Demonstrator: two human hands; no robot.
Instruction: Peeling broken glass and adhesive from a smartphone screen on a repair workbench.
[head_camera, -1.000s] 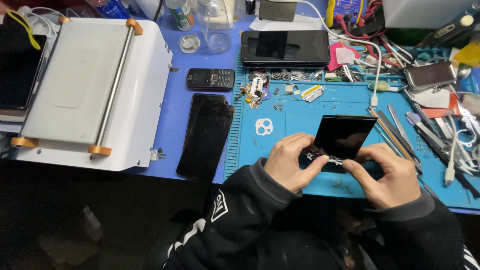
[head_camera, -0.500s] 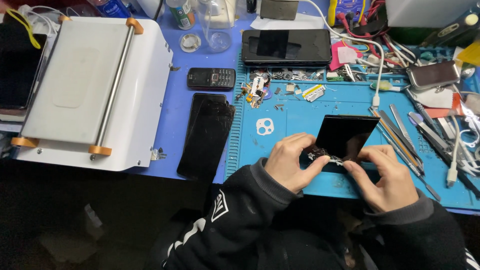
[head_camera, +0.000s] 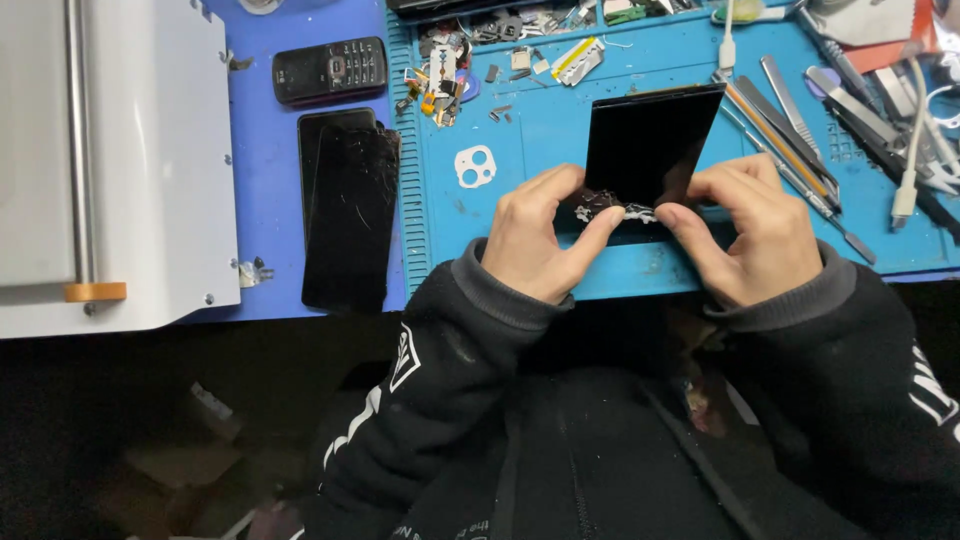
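Observation:
Both my hands grip the near edge of a black phone screen panel (head_camera: 650, 145) that lies on the blue work mat (head_camera: 520, 160). My left hand (head_camera: 535, 235) pinches its lower left corner, where the glass is broken into pale shards. My right hand (head_camera: 745, 230) pinches the lower right part, thumb tip beside the shards. The near edge of the panel is hidden under my fingers.
A cracked black phone (head_camera: 350, 205) lies left of the mat, a small keypad phone (head_camera: 330, 70) behind it. A white machine (head_camera: 110, 160) stands at far left. A camera-hole frame (head_camera: 474, 165), small parts (head_camera: 445, 80) and tweezers and tools (head_camera: 790, 120) lie on the mat.
The view has moved closer and lower over the hands. Both hands stay on the panel's near edge, fingers shifted slightly at the broken corner.

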